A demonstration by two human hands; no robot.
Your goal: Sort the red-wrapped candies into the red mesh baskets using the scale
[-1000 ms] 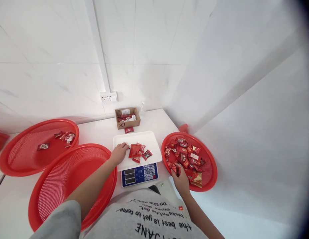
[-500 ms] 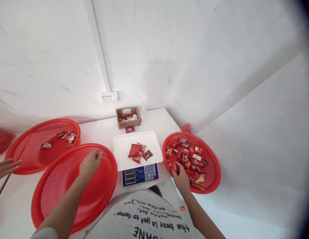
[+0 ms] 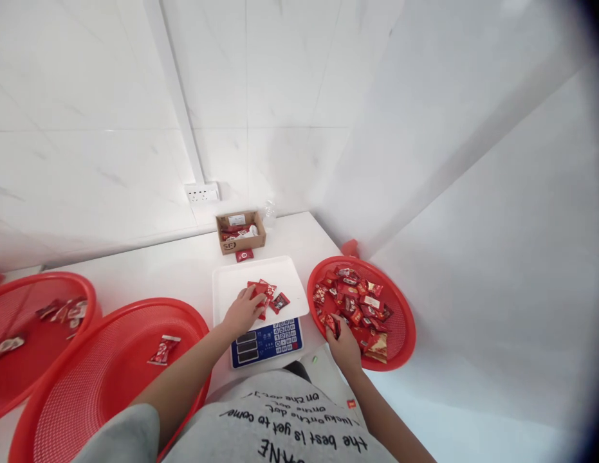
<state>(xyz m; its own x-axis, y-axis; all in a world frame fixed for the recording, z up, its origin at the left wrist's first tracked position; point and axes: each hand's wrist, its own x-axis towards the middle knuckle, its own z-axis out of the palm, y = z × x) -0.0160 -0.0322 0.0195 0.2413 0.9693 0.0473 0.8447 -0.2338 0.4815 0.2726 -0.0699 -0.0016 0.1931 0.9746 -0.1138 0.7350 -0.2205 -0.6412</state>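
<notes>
My left hand [image 3: 243, 312] is over the white scale tray [image 3: 226, 283], its fingers stretched out and resting on the red snack packets [image 3: 267, 290] there. A small dark-red packet [image 3: 280, 302] lies just right of them. Below the tray shows the blue keypad panel of the scale [image 3: 266, 343]. My right hand [image 3: 344, 347] is at the near left rim of the right red basket [image 3: 409, 328], closed round a small red snack packet [image 3: 332, 325]. Several red packets [image 3: 354, 302] lie heaped in that basket.
One red-and-white packet [image 3: 165, 349] lies in the near left basket [image 3: 48, 411]. The far left basket [image 3: 84, 286] holds several packets. Behind the scale stand a cardboard box [image 3: 241, 244] and a clear bottle [image 3: 269, 211], with one red packet [image 3: 244, 256] before the box.
My left hand has moved right from the near left basket to the scale tray, leaving a packet in that basket. The left baskets have shifted left and nearer in view. Another person's hand has gone.
</notes>
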